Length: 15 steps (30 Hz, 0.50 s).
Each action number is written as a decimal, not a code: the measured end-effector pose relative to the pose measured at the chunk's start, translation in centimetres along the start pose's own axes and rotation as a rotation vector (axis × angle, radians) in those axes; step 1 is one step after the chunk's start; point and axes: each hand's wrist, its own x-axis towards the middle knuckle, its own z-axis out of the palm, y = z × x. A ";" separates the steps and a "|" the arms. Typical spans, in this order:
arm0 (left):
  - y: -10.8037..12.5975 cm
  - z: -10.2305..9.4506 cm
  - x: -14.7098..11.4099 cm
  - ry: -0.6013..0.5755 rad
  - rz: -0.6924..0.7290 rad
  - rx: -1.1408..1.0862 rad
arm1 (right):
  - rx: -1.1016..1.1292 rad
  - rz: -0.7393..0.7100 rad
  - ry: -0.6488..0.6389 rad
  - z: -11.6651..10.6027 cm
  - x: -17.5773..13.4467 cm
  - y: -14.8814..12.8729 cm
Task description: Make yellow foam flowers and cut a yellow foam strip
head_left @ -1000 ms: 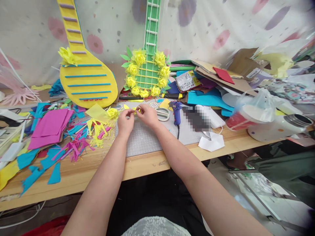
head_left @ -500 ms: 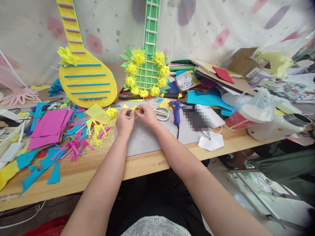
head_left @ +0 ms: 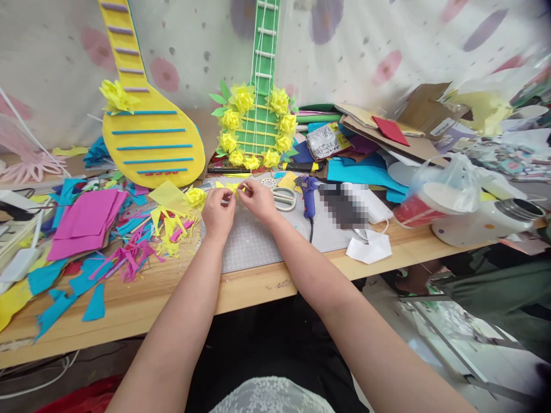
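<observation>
Both forearms reach forward from the near side of the grey cutting mat (head_left: 253,246), slanting inward so that the hands meet over its far left part. The left hand (head_left: 218,211) is turned inward with its fingers curled, thumb and forefinger tips drawn together. The right hand (head_left: 258,202) comes in from the other side, knuckles up, its fingers bent down and narrowed to a pinch. The fingertips nearly meet around a small yellow paper piece (head_left: 233,186), which lies over the mat's far left part. What shows of it runs roughly sideways, along the mat's far edge; the fingers hide the rest, so I cannot tell which way its end points.

The scissors (head_left: 284,199) and the purple glue gun (head_left: 308,198) lie on the far part of the mat, right of the hands. A yellow paper flower (head_left: 196,197) sits just beside the mat's far left corner.
</observation>
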 end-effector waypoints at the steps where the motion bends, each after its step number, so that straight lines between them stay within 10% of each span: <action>1: 0.0 0.0 0.0 0.008 0.003 -0.010 | 0.005 -0.003 0.012 0.0 0.0 0.0; 15: 0.5 -0.1 0.1 0.086 0.040 0.078 | 0.037 0.005 0.126 0.0 0.1 0.0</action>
